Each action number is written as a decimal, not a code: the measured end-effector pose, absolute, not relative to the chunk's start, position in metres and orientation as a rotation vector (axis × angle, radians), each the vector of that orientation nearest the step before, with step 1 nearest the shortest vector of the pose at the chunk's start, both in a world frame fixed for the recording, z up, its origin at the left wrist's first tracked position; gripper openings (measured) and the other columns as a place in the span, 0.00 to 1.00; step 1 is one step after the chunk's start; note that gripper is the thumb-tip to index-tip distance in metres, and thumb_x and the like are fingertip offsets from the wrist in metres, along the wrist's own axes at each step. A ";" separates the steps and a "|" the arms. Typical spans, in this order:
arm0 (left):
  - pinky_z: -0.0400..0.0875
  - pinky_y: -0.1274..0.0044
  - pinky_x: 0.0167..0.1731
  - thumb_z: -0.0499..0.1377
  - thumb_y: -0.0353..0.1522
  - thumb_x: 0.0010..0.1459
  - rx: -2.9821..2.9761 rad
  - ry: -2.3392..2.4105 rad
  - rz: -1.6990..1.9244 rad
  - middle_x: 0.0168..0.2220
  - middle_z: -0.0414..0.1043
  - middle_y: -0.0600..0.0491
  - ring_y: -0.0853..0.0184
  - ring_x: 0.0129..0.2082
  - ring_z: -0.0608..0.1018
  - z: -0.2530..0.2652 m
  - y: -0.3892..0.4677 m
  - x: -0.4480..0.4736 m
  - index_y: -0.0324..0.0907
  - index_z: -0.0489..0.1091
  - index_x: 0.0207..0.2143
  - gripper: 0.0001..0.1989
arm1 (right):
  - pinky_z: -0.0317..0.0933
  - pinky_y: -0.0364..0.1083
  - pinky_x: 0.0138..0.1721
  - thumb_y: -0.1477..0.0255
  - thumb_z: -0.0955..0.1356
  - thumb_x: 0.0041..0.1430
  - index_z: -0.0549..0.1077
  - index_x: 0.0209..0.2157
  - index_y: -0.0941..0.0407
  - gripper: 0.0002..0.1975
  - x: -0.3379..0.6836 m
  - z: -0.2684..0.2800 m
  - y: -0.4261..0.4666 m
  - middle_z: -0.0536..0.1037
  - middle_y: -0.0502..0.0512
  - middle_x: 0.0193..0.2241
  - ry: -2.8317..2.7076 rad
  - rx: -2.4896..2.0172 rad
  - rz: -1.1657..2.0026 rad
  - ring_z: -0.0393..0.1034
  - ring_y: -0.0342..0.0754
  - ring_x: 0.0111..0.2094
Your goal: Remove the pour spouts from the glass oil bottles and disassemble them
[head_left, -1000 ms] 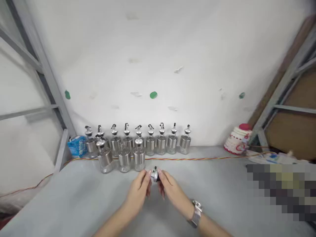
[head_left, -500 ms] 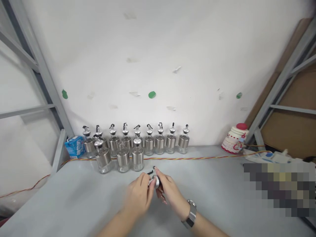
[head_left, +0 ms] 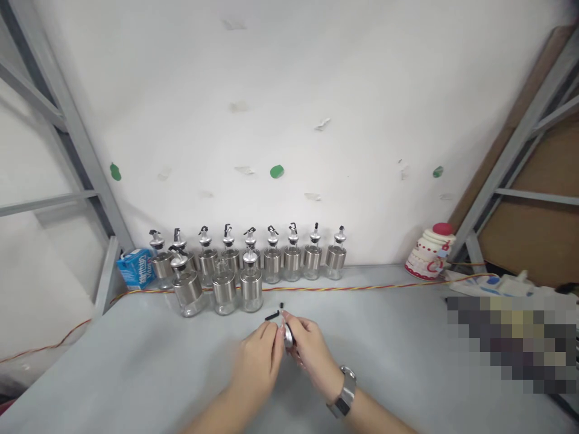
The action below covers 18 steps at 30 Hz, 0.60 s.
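Note:
Between my hands is a silver-and-black bottle pourer, its round metal collar facing left. My right hand is closed around the pourer's black stopper side. My left hand pinches at the spout end, where the fingers hide most of the detail. Just beyond my fingertips, a thin black lever piece lies on the grey table, along with a tiny black part. Nearest in front stands a glass bottle with a steel sleeve and a silver top. Beside it is a similar bottle without a pourer.
Several capped oil bottles line the wall. At their left is a blue carton. A red-and-yellow twisted wire crosses the table. A white-and-red jar stands at the right, near a grey metal frame.
My left fingers have shifted from the metal collar toward the spout end. The black lever piece now shows more fully. The view has moved slightly.

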<state>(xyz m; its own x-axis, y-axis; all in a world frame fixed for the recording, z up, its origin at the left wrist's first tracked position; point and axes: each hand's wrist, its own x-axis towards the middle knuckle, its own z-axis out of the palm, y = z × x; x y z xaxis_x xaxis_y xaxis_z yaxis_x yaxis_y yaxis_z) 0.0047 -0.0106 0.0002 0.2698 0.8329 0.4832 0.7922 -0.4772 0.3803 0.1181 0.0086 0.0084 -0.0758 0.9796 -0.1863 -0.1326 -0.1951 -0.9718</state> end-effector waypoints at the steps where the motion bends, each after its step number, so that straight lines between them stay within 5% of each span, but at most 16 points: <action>1: 0.58 0.79 0.23 0.39 0.33 0.60 2.363 1.567 0.985 0.23 0.63 0.55 0.69 0.22 0.68 0.001 -0.011 0.006 0.42 0.59 0.26 0.14 | 0.38 0.38 0.10 0.54 0.63 0.46 0.58 0.15 0.56 0.21 0.118 0.008 0.009 0.53 0.41 0.08 -1.063 -1.202 1.439 0.45 0.35 0.09; 5: 0.60 0.77 0.27 0.39 0.35 0.60 2.059 1.507 0.998 0.25 0.66 0.53 0.68 0.26 0.68 0.007 -0.012 0.010 0.41 0.61 0.28 0.15 | 0.40 0.39 0.12 0.56 0.62 0.49 0.56 0.15 0.56 0.20 0.119 0.007 0.009 0.53 0.41 0.09 -1.141 -1.151 1.361 0.45 0.35 0.11; 12: 0.56 0.81 0.14 0.40 0.45 0.57 1.571 1.362 1.040 0.14 0.54 0.60 0.73 0.13 0.61 0.003 -0.007 0.011 0.42 0.57 0.21 0.20 | 0.45 0.39 0.16 0.57 0.58 0.55 0.56 0.15 0.56 0.21 0.127 0.004 0.009 0.53 0.42 0.11 -1.394 -1.152 1.207 0.48 0.37 0.13; 18: 0.57 0.82 0.15 0.42 0.47 0.55 1.368 1.279 1.183 0.13 0.52 0.61 0.74 0.13 0.60 0.010 -0.005 0.006 0.42 0.53 0.18 0.22 | 0.52 0.39 0.20 0.58 0.55 0.58 0.61 0.23 0.56 0.18 0.133 0.013 0.003 0.60 0.45 0.16 -1.512 -1.047 1.159 0.56 0.39 0.17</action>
